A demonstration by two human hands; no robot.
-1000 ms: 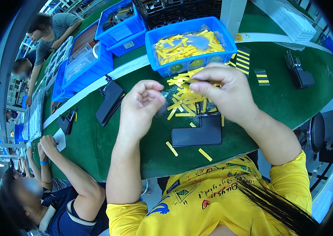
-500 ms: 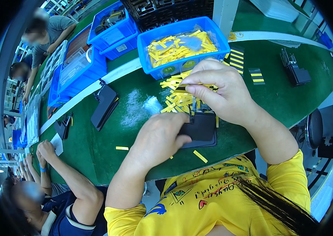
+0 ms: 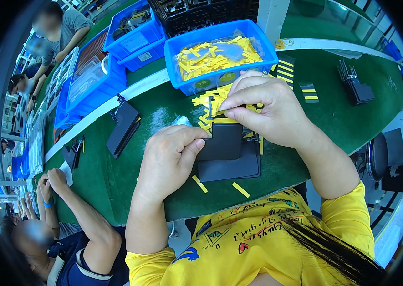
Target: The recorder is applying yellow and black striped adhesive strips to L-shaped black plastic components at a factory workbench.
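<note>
A flat black plate-like part [image 3: 227, 143], with a thin upright bracket at its top edge, is tilted up over other black plates [image 3: 232, 169] on the table. My left hand [image 3: 168, 155] pinches its left edge between thumb and fingers. At the top edge, my right hand [image 3: 268, 107] has thumb and forefinger closed on a small dark strip, mostly hidden by the fingertips. Behind and below that hand spreads a pile of yellow strips [image 3: 203, 101]. Two loose yellow strips [image 3: 241, 189] lie near the table's front edge.
A blue bin [image 3: 182, 89] full of yellow strips stands behind the pile. More black plates rest to the left [image 3: 122, 128] and far right [image 3: 361, 90]. Striped yellow-and-black sheets [image 3: 311, 93] lie right of the bin. A co-worker's arm [image 3: 84, 209] reaches in at the left.
My left hand has moved left and lifted a black part off the ones beneath. My right hand has come down slightly, bringing the strip to the part's top edge.
</note>
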